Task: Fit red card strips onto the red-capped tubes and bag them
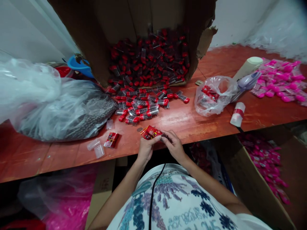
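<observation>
My left hand (146, 147) is closed on a bunch of red printed packets (151, 132), which fan out above its thumb near the table's front edge. Beside it my right hand (174, 145) is closed too, its fingertips meeting the packets' right side around something dark that I cannot make out. Behind the hands lies a heap of small clear tubes with red caps and dark beads (144, 103). To the left lie a stack of red packets held by a yellow band (111, 140) and several clear empty tubes (98, 150).
A torn cardboard box (91, 41) full of red-capped tubes stands behind. At left rests a large clear bag of dark beads (72, 111). A plastic bag with red packets (216, 99), a white roll (238, 114) and pink-capped packs (280, 80) are at right on the red table (192, 123).
</observation>
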A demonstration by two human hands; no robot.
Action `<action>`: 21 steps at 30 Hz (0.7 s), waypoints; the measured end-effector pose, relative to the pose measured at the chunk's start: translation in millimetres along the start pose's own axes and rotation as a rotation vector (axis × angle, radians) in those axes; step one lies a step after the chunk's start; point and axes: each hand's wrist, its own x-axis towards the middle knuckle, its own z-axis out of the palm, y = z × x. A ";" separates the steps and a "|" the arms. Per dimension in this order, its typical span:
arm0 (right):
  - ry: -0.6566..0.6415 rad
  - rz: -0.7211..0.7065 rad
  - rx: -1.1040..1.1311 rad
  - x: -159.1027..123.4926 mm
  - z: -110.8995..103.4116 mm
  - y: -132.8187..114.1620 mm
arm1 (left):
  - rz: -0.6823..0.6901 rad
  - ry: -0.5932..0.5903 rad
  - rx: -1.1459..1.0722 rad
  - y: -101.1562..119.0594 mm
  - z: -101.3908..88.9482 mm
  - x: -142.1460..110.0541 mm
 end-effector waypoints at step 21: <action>-0.173 0.133 0.040 21.7 -1.8 4.5 | -0.030 -0.048 0.141 8.3 -8.5 9.5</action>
